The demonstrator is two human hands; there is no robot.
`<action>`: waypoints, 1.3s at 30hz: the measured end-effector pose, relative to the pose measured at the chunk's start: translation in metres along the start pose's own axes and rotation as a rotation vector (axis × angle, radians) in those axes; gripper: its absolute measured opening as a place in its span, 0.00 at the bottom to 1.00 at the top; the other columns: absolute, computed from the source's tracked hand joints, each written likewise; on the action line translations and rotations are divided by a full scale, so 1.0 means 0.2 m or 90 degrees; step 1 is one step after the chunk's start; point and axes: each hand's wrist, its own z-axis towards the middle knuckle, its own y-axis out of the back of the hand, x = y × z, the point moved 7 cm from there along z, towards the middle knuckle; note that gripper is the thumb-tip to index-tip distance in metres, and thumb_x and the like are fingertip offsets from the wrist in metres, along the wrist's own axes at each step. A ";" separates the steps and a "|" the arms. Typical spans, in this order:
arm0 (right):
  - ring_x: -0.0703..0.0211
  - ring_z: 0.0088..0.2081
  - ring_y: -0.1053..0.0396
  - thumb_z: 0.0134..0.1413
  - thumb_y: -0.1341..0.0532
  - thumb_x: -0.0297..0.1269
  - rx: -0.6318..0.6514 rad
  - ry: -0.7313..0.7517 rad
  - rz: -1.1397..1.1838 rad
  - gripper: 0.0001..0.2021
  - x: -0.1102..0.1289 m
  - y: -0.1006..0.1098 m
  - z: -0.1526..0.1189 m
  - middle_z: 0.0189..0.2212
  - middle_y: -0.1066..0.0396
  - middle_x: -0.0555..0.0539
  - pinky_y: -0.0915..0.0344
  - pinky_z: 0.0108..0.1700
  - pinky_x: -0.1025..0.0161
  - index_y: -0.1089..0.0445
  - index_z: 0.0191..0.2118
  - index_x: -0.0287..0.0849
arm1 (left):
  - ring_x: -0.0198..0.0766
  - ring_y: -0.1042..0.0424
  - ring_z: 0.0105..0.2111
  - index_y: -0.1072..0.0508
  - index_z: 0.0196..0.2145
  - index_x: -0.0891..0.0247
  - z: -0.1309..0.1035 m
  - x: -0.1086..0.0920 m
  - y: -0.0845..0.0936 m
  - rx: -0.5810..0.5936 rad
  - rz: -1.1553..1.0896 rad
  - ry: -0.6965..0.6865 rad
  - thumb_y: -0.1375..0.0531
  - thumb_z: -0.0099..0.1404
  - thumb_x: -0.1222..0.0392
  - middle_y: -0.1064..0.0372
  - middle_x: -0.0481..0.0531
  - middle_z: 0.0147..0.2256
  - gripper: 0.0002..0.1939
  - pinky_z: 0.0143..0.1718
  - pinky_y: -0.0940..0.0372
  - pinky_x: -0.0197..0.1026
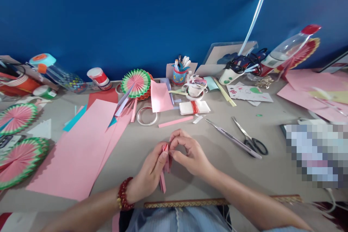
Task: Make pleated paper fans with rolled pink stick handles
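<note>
Near the front of the table, my left hand point(152, 168) is closed on a folded pink paper piece point(162, 181), its strips hanging down below the fingers. A bit of red shows at its top, between thumb and forefinger; I cannot tell whether it is thread. My right hand point(190, 154) meets it from the right with thumb and fingers pinched together. Whatever those fingertips hold is too small to make out. Just beyond the hands lie a narrow pink paper strip point(175, 121) and a white folded pad wound with red thread point(194, 107).
To the right lie a long slim cutter point(233, 138) and black-handled scissors point(250, 139). Large pink sheets point(78, 148) cover the left side, beside pink-green paper fans point(23, 163). A tape roll point(147, 116), a pen cup point(179, 76) and a tilted bottle point(288, 49) stand farther back.
</note>
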 end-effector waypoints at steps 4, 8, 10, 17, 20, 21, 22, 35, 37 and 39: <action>0.57 0.42 0.32 0.55 0.40 0.31 0.019 0.000 0.010 0.06 0.01 0.00 0.01 0.38 0.32 0.47 0.38 0.46 0.60 0.29 0.28 0.42 | 0.38 0.35 0.34 0.32 0.48 0.59 -0.01 0.02 0.00 -0.004 0.000 0.007 0.55 0.77 0.54 0.33 0.50 0.36 0.14 0.41 0.37 0.38; 0.56 0.42 0.32 0.52 0.40 0.30 0.011 0.007 0.003 0.04 0.03 0.00 0.01 0.38 0.32 0.47 0.39 0.47 0.60 0.29 0.27 0.42 | 0.39 0.35 0.34 0.31 0.47 0.59 -0.02 0.03 0.00 0.002 0.005 -0.002 0.54 0.77 0.52 0.32 0.51 0.36 0.15 0.39 0.37 0.39; 0.56 0.42 0.32 0.51 0.39 0.29 0.013 0.004 0.006 0.04 0.03 0.00 0.01 0.38 0.32 0.47 0.39 0.47 0.60 0.29 0.27 0.42 | 0.39 0.35 0.34 0.31 0.48 0.59 -0.02 0.03 0.00 0.003 0.002 -0.005 0.53 0.77 0.52 0.31 0.51 0.36 0.15 0.39 0.37 0.39; 0.57 0.41 0.32 0.50 0.39 0.28 0.012 -0.012 0.041 0.05 0.01 -0.01 0.01 0.38 0.34 0.48 0.38 0.46 0.61 0.28 0.26 0.42 | 0.40 0.36 0.33 0.29 0.42 0.60 -0.01 0.01 0.00 -0.026 -0.037 0.028 0.51 0.76 0.51 0.33 0.51 0.32 0.15 0.38 0.38 0.39; 0.57 0.41 0.34 0.50 0.39 0.29 0.000 0.003 0.039 0.05 0.01 0.00 0.00 0.37 0.35 0.48 0.38 0.46 0.61 0.29 0.26 0.42 | 0.38 0.36 0.32 0.29 0.39 0.61 0.00 0.05 0.00 -0.048 -0.104 0.071 0.49 0.75 0.49 0.33 0.51 0.32 0.16 0.38 0.37 0.39; 0.57 0.41 0.34 0.49 0.39 0.29 -0.006 0.006 0.035 0.04 0.00 0.00 0.00 0.36 0.36 0.48 0.38 0.46 0.61 0.29 0.26 0.42 | 0.38 0.35 0.31 0.29 0.40 0.61 0.00 0.07 0.00 -0.056 -0.145 0.096 0.49 0.74 0.47 0.33 0.51 0.32 0.16 0.37 0.36 0.39; 0.57 0.40 0.34 0.49 0.39 0.29 -0.010 0.010 0.031 0.04 0.00 0.01 0.00 0.36 0.36 0.48 0.38 0.46 0.61 0.29 0.26 0.42 | 0.37 0.35 0.30 0.29 0.41 0.62 0.00 0.10 -0.01 -0.061 -0.194 0.125 0.49 0.74 0.46 0.33 0.51 0.32 0.18 0.36 0.36 0.39; 0.56 0.39 0.35 0.53 0.39 0.32 -0.003 0.109 0.025 0.04 0.05 0.07 -0.01 0.35 0.37 0.47 0.35 0.47 0.57 0.29 0.28 0.43 | 0.35 0.31 0.26 0.27 0.40 0.64 0.12 0.14 0.03 -0.107 -0.559 0.266 0.38 0.64 0.43 0.31 0.49 0.32 0.20 0.28 0.29 0.40; 0.56 0.38 0.34 0.54 0.39 0.33 -0.018 0.125 0.020 0.04 0.07 0.12 0.00 0.34 0.37 0.47 0.33 0.46 0.56 0.29 0.28 0.43 | 0.36 0.31 0.27 0.27 0.39 0.65 0.12 0.15 0.03 -0.103 -0.571 0.283 0.37 0.63 0.43 0.31 0.50 0.31 0.20 0.29 0.28 0.42; 0.55 0.37 0.34 0.55 0.39 0.33 -0.028 0.136 -0.003 0.05 0.10 0.19 0.00 0.33 0.37 0.47 0.32 0.44 0.56 0.30 0.28 0.43 | 0.37 0.30 0.27 0.27 0.39 0.65 0.11 0.16 0.03 -0.102 -0.573 0.301 0.37 0.63 0.43 0.30 0.51 0.30 0.20 0.30 0.27 0.43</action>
